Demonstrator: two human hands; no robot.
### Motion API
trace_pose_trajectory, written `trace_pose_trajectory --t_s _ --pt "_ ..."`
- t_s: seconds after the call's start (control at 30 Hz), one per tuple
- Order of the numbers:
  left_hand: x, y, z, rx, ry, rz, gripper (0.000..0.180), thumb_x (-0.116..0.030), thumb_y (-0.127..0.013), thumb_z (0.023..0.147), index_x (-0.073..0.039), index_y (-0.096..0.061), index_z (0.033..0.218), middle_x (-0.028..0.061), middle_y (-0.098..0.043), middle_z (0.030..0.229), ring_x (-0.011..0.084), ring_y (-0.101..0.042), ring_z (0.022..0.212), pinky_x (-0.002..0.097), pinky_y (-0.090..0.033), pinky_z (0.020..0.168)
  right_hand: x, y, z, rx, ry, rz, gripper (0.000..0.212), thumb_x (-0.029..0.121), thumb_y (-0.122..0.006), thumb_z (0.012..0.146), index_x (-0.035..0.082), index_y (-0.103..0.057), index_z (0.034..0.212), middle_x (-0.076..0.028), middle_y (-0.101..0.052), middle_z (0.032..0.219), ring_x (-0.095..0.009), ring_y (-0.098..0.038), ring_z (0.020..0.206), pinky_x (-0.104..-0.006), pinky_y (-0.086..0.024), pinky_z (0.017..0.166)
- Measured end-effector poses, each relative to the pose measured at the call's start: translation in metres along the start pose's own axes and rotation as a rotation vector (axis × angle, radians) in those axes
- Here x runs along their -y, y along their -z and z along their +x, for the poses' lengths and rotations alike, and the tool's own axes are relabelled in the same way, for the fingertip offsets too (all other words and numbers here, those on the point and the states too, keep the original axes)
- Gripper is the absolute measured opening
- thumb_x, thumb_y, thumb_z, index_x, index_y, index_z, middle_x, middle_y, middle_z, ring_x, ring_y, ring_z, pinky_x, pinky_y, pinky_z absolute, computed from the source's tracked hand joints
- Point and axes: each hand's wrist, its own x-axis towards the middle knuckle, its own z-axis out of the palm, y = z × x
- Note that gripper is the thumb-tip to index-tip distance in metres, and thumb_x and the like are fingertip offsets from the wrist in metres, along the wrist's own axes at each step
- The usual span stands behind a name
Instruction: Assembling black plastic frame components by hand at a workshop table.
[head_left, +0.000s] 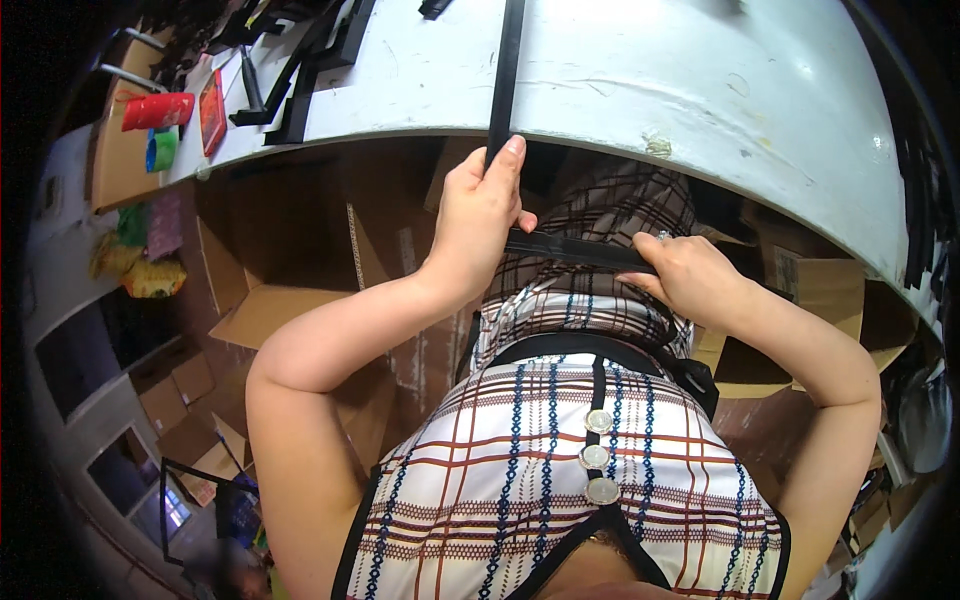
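Observation:
My left hand [470,215] is closed around the near end of a long, flat black strip [508,70], just off the table's front edge. The strip runs away from me across the white table. A second, shorter black strip [575,248] lies crosswise over my lap, from beside my left hand to my right hand. My right hand [695,280] grips its right end between thumb and fingers. The two strips meet at about a right angle near my left hand. Whether they are joined there is hidden by that hand.
On the white table [640,80], several black angled pieces [300,90] lie at the left, beside a red-edged flat device [212,112], a red cylinder [158,110] and a green tape roll [160,150]. Open cardboard boxes [290,240] stand beneath. A black frame [165,510] is at lower left.

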Motion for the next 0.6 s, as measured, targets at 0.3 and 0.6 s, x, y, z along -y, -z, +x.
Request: trace_pose_trajectory --t_s 0.3,0.6 --pt "0.010 -0.002 -0.006 -0.020 -0.062 0.004 0.036 -0.029 -0.053 0.096 -0.014 -0.039 0.068 -0.0068 -0.029 0.054 0.0040 -0.027 0.046 0.0237 -0.036 0.048 -0.006 -0.005 0.001 -0.020 0.057 -0.044 0.034 0.031 -0.061 0.087 0.001 -0.046 0.086 -0.019 -0.059 0.067 -0.038 -0.061 0.066 -0.0441 -0.049 0.059" --pt "0.011 0.013 -0.017 0.060 -0.067 -0.104 0.035 -0.028 -0.049 0.098 -0.012 -0.038 0.069 -0.0052 -0.029 0.055 0.0054 -0.028 0.046 0.0242 -0.036 0.049 0.006 -0.003 -0.002 -0.081 0.161 -0.183 0.045 0.047 -0.053 0.090 0.002 -0.049 0.083 -0.015 -0.060 0.059 -0.032 -0.063 0.055 -0.0382 -0.051 0.048"
